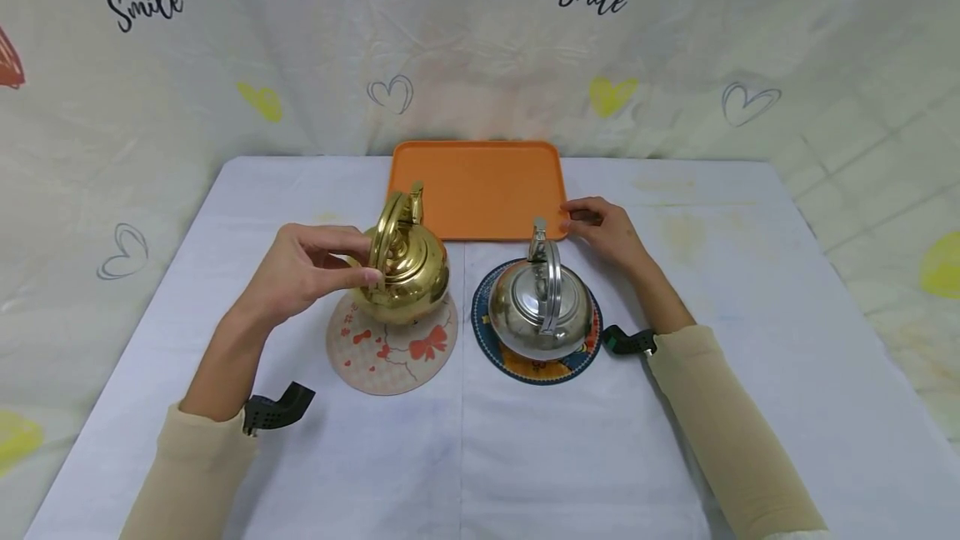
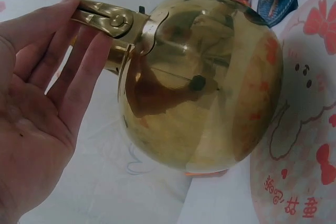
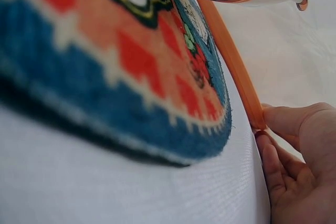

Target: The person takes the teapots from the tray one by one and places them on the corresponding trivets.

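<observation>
My left hand (image 1: 300,273) pinches the upright handle of a shiny gold kettle (image 1: 420,282) between thumb and fingers. In the left wrist view, the round gold body (image 2: 205,93) hangs from that grip and overlaps the edge of a pink round mat (image 2: 299,166). At the near right corner of an orange tray (image 1: 480,190), my right hand (image 1: 611,232) pinches the rim. The right wrist view has the thumb on top of the tray's edge (image 3: 239,72) and the fingers below it. A silver kettle (image 1: 536,315) stands on a blue patterned round mat (image 1: 482,327), left of the right forearm.
The table is covered by a white cloth (image 1: 375,473). Behind the tray hangs a pale curtain (image 1: 487,40) printed with hearts and words. Black wrist cameras stick out inward from both wrists, the right one (image 1: 626,342) close beside the blue mat.
</observation>
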{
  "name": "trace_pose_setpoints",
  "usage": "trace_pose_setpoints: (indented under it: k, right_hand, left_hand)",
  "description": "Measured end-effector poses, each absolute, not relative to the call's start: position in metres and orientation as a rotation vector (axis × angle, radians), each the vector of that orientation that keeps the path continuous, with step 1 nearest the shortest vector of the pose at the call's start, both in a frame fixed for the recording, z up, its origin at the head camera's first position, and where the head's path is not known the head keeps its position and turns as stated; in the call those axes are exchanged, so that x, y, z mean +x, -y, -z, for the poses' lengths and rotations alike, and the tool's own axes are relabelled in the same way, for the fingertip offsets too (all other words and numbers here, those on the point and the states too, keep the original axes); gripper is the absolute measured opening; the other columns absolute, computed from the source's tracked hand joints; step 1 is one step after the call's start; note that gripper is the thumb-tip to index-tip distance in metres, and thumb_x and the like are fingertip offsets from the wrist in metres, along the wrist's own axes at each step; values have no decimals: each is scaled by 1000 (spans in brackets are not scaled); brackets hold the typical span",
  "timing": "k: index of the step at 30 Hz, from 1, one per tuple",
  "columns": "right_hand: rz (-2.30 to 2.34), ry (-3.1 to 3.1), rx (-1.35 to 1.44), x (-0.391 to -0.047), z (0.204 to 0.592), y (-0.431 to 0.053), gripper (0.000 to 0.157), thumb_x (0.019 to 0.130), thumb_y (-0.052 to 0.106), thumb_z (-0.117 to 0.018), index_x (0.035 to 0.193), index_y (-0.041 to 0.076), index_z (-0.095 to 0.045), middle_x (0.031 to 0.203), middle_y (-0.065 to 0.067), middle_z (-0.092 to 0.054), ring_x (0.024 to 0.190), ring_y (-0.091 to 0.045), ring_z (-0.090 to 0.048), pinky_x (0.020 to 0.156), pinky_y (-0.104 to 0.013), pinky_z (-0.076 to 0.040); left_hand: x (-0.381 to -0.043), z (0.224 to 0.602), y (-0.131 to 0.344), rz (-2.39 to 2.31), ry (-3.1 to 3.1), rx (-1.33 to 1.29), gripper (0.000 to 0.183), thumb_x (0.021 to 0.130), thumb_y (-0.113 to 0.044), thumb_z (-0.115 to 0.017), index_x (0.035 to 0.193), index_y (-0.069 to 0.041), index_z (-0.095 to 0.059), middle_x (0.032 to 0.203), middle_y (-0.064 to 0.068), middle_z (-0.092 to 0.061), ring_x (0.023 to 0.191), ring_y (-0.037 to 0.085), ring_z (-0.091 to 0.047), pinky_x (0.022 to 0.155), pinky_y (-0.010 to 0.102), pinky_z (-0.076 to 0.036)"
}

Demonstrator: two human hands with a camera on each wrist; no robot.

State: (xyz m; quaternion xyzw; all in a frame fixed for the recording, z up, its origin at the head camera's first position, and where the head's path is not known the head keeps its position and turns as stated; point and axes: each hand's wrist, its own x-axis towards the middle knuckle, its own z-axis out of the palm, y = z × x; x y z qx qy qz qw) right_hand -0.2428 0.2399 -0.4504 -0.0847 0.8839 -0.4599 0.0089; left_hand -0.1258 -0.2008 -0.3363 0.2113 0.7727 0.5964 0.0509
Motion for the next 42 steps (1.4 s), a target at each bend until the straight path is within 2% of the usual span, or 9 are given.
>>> trace_pose_setpoints:
  k: [10, 17, 20, 25, 28, 32, 42]
  right_hand:
    - [1416, -2759, -245, -243, 452, -242, 39, 99, 19, -73, 135, 6, -68, 135, -20, -67, 113, -26, -67, 86, -10, -47]
    - [1414, -2743, -241, -242, 453, -242, 40, 99, 20, -72, 136, 6, -67, 138, -19, -64, 119, -35, -65, 85, -10, -46]
    - [1417, -2749, -243, -243, 454, -242, 39, 99, 19, -73, 135, 5, -68, 137, -19, -65, 115, -30, -66, 85, -9, -47]
    - [1417, -2763, -261, -244, 454, -244, 38, 98, 17, -73, 134, 5, -69, 135, -19, -66, 102, -9, -64, 83, -7, -47]
    - [1422, -2763, -272, -244, 454, -243, 38, 98, 17, -73, 134, 5, -69, 134, -20, -66, 105, -16, -67, 83, -7, -46]
    - [1432, -2758, -282, -244, 452, -242, 38, 98, 17, -73, 134, 5, -69, 135, -20, -66, 116, -35, -66, 84, -7, -46]
    - [1432, -2756, -289, -245, 453, -243, 38, 99, 18, -73, 134, 4, -68, 136, -20, -65, 118, -36, -66, 85, -8, -45]
  left_hand:
    - [-118, 340, 202, -1815, -2292, 734, 25, 82, 8, -81, 107, 7, -78, 98, -1, -79, 84, 13, -72, 71, 29, -65]
    - [-113, 342, 202, -1796, -2285, 768, 24, 80, 9, -83, 103, 5, -80, 96, -1, -79, 83, 12, -71, 69, 27, -63]
    - [-111, 341, 202, -1778, -2290, 792, 24, 79, 10, -83, 102, 2, -81, 94, -1, -79, 82, 12, -71, 67, 27, -63]
    - [-109, 339, 202, -1717, -2333, 809, 23, 79, 8, -84, 99, -3, -82, 90, -2, -79, 78, 13, -69, 65, 28, -61]
    - [-107, 339, 203, -1696, -2351, 814, 22, 79, 5, -85, 98, -5, -83, 89, 1, -79, 77, 14, -69, 64, 28, -60]
    - [-105, 339, 205, -1703, -2347, 820, 20, 80, 3, -85, 97, -7, -83, 88, 5, -78, 76, 14, -67, 63, 28, -60]
    - [-101, 340, 203, -1695, -2325, 825, 20, 81, 4, -85, 97, -7, -83, 89, 4, -78, 78, 14, -68, 63, 30, -61]
